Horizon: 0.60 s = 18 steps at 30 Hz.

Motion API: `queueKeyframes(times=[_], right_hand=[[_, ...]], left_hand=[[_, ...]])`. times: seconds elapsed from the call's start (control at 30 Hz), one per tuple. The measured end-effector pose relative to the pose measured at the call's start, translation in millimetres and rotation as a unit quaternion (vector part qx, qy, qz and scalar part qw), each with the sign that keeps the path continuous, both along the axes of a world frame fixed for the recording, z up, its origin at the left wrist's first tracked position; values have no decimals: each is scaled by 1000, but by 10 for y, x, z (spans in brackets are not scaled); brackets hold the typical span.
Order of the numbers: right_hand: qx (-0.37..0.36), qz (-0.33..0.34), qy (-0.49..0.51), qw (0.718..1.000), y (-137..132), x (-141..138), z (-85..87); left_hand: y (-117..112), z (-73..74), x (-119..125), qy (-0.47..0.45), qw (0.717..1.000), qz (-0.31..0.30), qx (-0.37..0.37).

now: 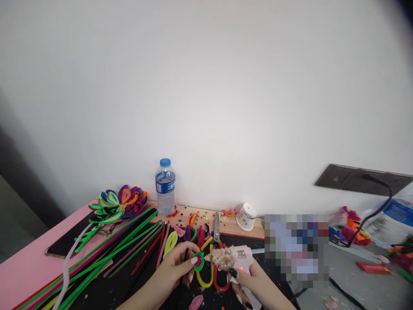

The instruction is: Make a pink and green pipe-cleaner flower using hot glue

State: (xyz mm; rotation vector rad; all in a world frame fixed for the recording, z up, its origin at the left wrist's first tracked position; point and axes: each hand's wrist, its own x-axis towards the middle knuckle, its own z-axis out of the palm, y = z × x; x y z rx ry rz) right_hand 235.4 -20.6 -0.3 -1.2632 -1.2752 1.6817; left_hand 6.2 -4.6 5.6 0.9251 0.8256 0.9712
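Observation:
My left hand pinches a small looped piece of green and pink pipe cleaner between thumb and fingers. My right hand grips a pink hot glue gun, whose crusted nozzle touches that loop. Just below the loop lie bent yellow and red pipe cleaner pieces on the black mat. Both hands sit low in the view, near the table's front.
Long green, red and pink pipe cleaners fan out to the left beside a phone. Finished petal shapes, a water bottle, scissors and a paper cup stand along the white wall. A cable runs right.

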Motion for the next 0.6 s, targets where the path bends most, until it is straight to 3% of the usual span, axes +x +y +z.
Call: queueKeyframes(times=[0.6], right_hand=[[13, 7, -16, 1000, -22, 29, -26]], left_hand=[[19, -41, 4, -17, 1000, 23, -7]])
